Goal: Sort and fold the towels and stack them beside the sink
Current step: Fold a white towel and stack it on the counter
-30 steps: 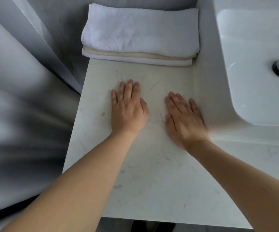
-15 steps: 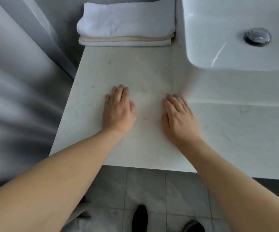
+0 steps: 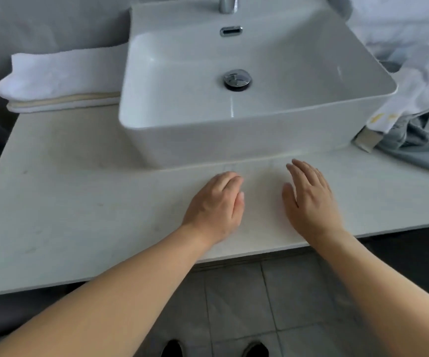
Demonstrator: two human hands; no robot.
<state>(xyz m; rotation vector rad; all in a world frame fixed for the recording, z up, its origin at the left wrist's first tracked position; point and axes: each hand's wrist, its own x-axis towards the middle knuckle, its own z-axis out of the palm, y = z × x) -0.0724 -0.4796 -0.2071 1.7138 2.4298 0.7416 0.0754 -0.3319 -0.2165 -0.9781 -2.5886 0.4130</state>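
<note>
Head view: my left hand (image 3: 214, 206) and right hand (image 3: 308, 199) rest empty, fingers relaxed, on the table (image 3: 79, 191). Folded towels (image 3: 61, 78) sit far left; next I'd reach right for the unfolded pile (image 3: 419, 119).

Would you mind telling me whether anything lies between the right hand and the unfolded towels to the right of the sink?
Nothing visible does: only bare countertop separates the right hand from the crumpled towels.
</note>
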